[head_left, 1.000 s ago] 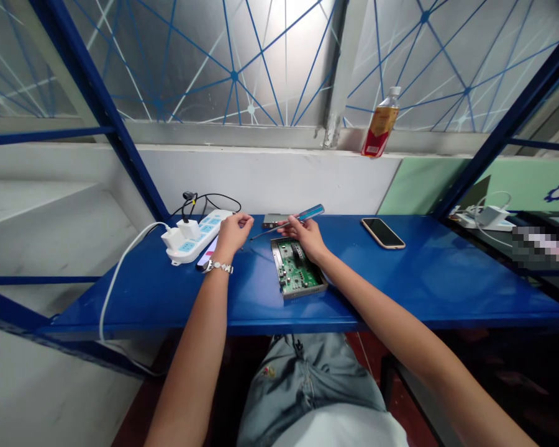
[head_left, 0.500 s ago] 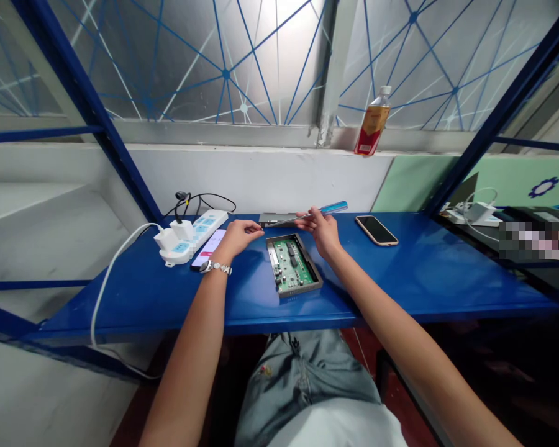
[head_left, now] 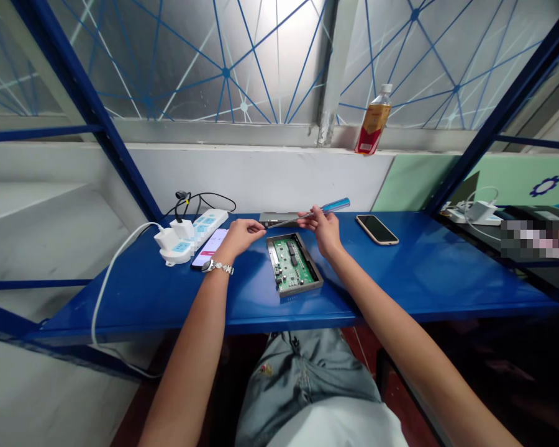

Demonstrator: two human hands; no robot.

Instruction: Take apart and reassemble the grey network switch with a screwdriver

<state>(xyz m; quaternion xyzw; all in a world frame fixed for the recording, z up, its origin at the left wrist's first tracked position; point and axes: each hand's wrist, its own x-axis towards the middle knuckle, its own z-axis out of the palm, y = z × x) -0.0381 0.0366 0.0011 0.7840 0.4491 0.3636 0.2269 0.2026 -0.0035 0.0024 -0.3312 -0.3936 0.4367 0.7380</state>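
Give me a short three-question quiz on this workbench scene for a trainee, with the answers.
1. Which hand holds the screwdriver? A left, B right, C neither.
2. True or false: the circuit board lies in an open metal tray on the blue table.
3. Fill the gap: the bracelet is on the ____ wrist.

Key: 1 B, the right hand; 2 true; 3 left.
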